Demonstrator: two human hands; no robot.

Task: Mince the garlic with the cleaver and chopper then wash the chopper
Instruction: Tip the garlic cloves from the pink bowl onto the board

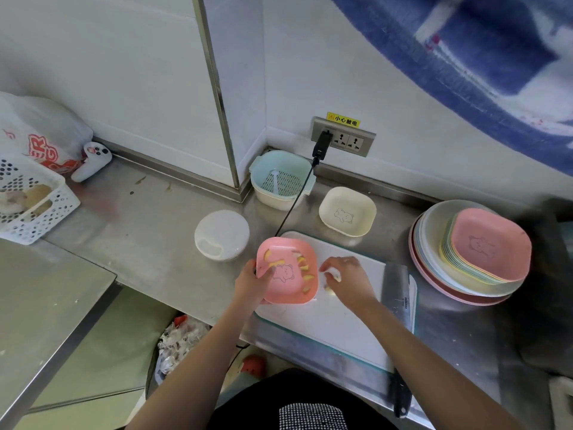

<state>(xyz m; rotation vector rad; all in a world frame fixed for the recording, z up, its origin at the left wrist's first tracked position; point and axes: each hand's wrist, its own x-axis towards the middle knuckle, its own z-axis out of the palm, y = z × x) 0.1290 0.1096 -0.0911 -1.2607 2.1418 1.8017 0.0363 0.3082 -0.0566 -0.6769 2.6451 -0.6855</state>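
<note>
My left hand (252,285) grips the left rim of a pink dish (286,271), tilted over the white cutting board (325,318), with several garlic cloves (304,268) inside. My right hand (347,279) is just right of the dish above the board, its fingers curled round a pale garlic clove (335,277). Another clove (330,291) lies on the board under it. The cleaver (398,308) lies along the board's right edge, blade away, black handle toward me. The round white chopper (221,234) sits on the steel counter left of the board.
A cream dish (347,211) and a blue-and-white colander (280,181) stand behind the board, with a black cable running from the wall socket (342,136). A stack of plates and dishes (471,252) stands at right. A white basket (29,200) sits far left.
</note>
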